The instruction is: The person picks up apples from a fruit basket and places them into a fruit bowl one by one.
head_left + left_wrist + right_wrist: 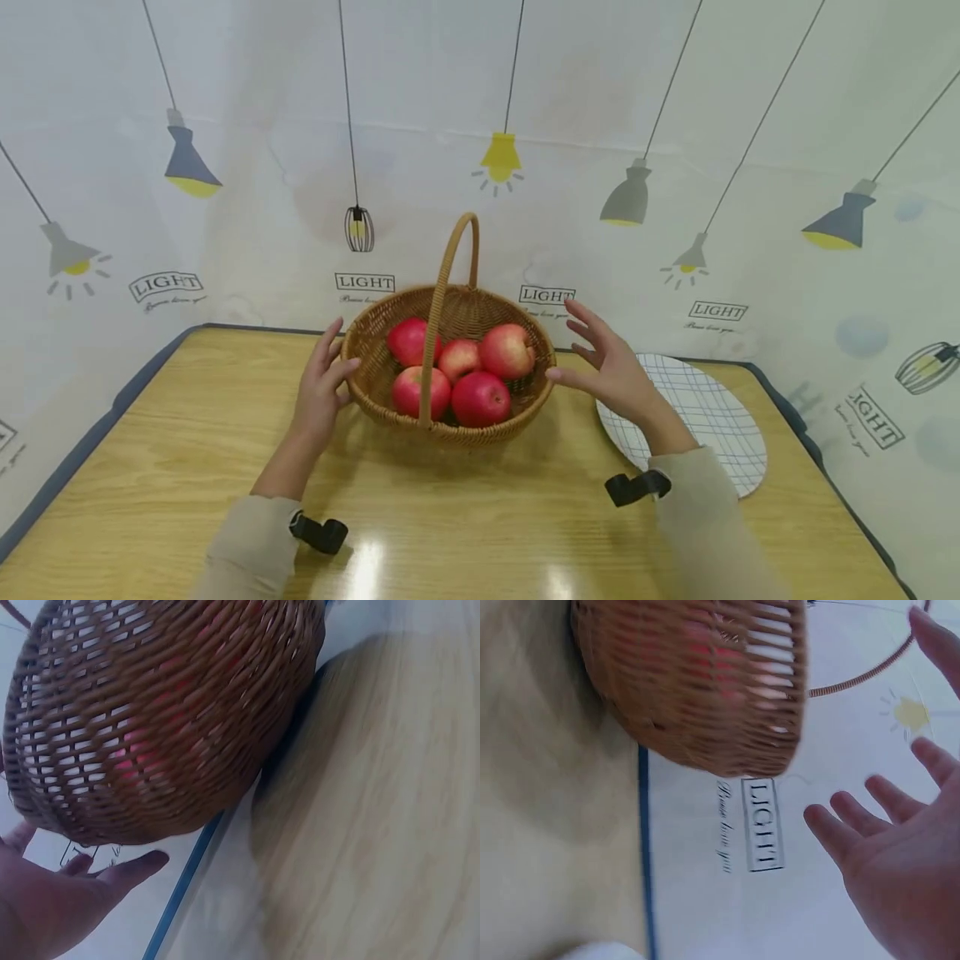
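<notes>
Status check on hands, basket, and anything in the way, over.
Left hand beside wicker basket, contact unclear; right hand, spread, at opposite side. Basket holding five visible apples, handle up. Nothing visibly blocking; checked plate off to the right.

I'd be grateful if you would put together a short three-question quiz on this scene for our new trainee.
1. How many apples show inside the wicker basket in the head view?
2. Which pattern marks the plate lying on the table?
a) red dots
b) crossing blue lines
c) green stripes
3. True or false: the right hand is wrapped around the handle.

Key:
1. Five.
2. b
3. False: the right hand is open at the side of the wicker basket, off the handle.
</notes>
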Available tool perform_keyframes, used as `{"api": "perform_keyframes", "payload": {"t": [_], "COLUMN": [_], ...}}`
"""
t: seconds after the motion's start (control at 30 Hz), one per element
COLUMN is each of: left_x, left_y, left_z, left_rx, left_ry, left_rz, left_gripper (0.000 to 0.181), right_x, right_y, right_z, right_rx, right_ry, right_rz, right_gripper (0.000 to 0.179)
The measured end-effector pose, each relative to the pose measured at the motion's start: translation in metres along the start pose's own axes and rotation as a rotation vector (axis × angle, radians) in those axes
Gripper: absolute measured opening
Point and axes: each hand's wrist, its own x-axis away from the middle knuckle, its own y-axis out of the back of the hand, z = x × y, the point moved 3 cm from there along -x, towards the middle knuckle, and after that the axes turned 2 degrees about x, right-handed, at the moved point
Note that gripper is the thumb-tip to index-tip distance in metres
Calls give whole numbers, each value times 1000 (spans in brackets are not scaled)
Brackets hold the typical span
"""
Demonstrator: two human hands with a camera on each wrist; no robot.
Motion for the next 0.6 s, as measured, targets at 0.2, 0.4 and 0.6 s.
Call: {"api": "perform_keyframes", "payload": {"t": [0.2,0.4,0.6], "left_x": [-5,-5,-4], "left_y": [7,8,10], "left_z": [3,3,6], "left_rx": [-33,-45,-8], "left_ry": [14,1,18], "left_rz": [91,134,136], "left_gripper": [71,68,69], "right_x": [-26,-52,-67], "right_y": [0,-7,-16], "right_z": [18,17,15], "right_rx": [330,493,585], "right_ry": [78,110,114], "right_rz": [177,291,376], "right_gripper": [102,99,92]}}
